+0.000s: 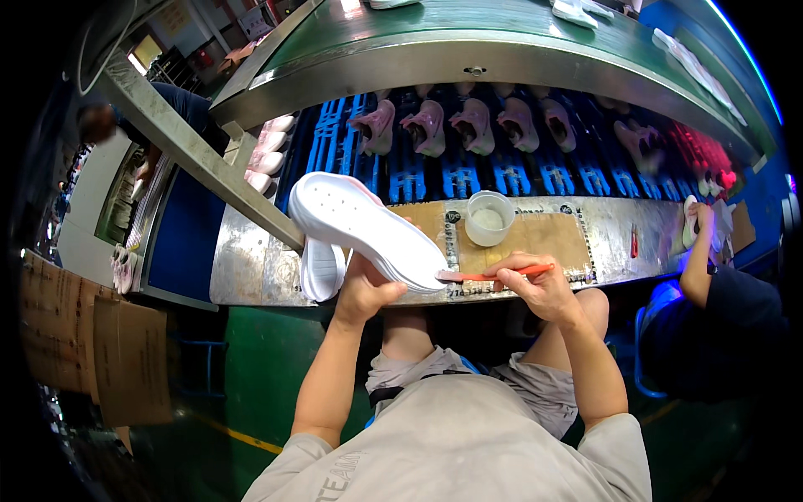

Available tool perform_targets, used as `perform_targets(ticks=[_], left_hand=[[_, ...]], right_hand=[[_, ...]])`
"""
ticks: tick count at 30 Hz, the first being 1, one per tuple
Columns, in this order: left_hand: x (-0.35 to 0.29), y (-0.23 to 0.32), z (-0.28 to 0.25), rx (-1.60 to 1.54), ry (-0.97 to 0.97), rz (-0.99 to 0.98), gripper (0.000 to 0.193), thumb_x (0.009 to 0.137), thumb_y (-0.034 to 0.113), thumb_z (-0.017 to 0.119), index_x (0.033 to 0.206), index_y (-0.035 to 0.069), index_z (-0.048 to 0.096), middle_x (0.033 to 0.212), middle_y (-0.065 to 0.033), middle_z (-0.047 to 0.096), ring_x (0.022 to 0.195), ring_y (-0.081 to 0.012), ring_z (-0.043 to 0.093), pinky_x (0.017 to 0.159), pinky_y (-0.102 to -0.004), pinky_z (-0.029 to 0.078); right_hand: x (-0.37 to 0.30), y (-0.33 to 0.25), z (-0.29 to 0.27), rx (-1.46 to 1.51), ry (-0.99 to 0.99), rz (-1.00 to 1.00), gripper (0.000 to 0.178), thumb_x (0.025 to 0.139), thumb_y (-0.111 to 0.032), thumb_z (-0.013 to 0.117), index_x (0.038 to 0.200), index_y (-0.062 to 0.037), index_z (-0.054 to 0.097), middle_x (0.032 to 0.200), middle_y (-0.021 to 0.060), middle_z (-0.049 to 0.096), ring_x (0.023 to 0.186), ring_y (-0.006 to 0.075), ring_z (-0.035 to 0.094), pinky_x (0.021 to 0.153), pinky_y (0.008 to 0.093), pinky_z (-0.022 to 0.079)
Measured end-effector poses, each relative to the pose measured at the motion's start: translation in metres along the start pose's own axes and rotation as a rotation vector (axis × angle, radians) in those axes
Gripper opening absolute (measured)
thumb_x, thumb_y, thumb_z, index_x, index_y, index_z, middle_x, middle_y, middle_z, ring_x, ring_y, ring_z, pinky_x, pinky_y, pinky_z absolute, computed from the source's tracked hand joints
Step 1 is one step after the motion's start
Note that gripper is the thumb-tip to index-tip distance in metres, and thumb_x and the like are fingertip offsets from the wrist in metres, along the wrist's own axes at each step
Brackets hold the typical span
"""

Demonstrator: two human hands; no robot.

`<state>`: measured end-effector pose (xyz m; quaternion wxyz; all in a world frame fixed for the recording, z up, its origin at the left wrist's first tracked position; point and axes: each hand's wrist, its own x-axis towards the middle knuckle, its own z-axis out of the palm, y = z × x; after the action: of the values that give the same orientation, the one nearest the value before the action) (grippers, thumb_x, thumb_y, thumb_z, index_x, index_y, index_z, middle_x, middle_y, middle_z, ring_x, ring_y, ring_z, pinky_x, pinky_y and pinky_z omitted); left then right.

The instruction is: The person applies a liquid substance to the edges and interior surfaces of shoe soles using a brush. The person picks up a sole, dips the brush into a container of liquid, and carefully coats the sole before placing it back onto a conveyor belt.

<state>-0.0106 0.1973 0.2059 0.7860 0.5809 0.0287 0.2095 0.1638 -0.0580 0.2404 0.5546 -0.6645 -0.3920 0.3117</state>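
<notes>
A white shoe sole (368,226) is held up in my left hand (365,289), its inner face toward me and tilted down to the right. My fingers reach behind it, with the thumb at its near edge. In my right hand (535,289) is a brush (481,275) with an orange-red handle, its bristles touching the sole's lower right end. Another white sole (320,269) stands beside my left hand at the bench edge. Behind the brush sits a translucent plastic cup (489,219) with pale liquid in it.
The cup stands on brown cardboard (544,243) on the metal bench (251,259). Shoe uppers (473,125) in a row ride a blue rack conveyor beyond; above it runs a green belt (485,25). A slanted metal post (192,159) rises at left. A co-worker (711,293) sits at right. A red-handled tool (634,243) lies nearby.
</notes>
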Motion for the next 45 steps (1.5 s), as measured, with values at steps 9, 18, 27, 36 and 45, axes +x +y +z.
perform_targets(ticks=[9,18,27,36,45], left_hand=[[-0.012,0.004,0.034,0.406,0.085,-0.049,0.061,0.093,0.018,0.067,0.146,0.006,0.040,0.147,-0.0177,0.046,0.131,-0.0275,0.055,0.109,-0.0407,0.049],[0.007,-0.034,-0.013,0.886,-0.093,0.554,0.077,0.087,0.004,0.074,0.151,0.012,0.031,0.152,-0.0281,0.039,0.139,-0.0476,0.046,0.115,-0.0544,0.044],[0.023,-0.047,-0.020,1.017,-0.012,0.698,0.078,0.084,0.003,0.075,0.150,0.009,0.032,0.153,-0.0288,0.037,0.139,-0.0497,0.044,0.115,-0.0558,0.042],[0.003,-0.035,-0.004,1.221,0.036,0.736,0.094,0.077,0.011,0.083,0.152,0.005,0.028,0.152,-0.0306,0.036,0.134,-0.0521,0.047,0.111,-0.0558,0.045],[0.009,0.032,0.027,-0.096,-0.223,-0.147,0.090,0.089,0.041,0.062,0.158,-0.007,0.029,0.145,-0.0213,0.056,0.127,-0.0303,0.062,0.108,-0.0428,0.050]], right_hand=[[-0.025,-0.004,0.028,0.337,0.104,0.036,0.025,0.105,-0.017,0.061,0.111,0.0028,0.075,0.091,0.0072,0.073,0.083,0.0120,0.066,0.080,0.0265,0.053],[-0.046,-0.047,0.029,0.183,0.083,-0.206,0.017,0.096,-0.006,0.065,0.105,0.0010,0.078,0.079,0.0061,0.074,0.072,0.0136,0.062,0.071,0.0292,0.048],[-0.055,-0.090,0.052,0.348,0.083,-0.038,0.022,0.103,-0.012,0.061,0.105,0.0042,0.076,0.080,0.0088,0.074,0.068,0.0108,0.067,0.063,0.0235,0.051],[-0.028,-0.067,0.056,0.590,0.268,-0.089,0.038,0.111,-0.026,0.050,0.108,0.0060,0.070,0.079,0.0084,0.072,0.071,0.0100,0.064,0.066,0.0226,0.049],[-0.043,-0.025,0.013,0.646,0.669,-0.101,0.030,0.109,-0.021,0.055,0.120,0.0053,0.066,0.091,0.0069,0.069,0.083,0.0130,0.064,0.074,0.0255,0.051]])
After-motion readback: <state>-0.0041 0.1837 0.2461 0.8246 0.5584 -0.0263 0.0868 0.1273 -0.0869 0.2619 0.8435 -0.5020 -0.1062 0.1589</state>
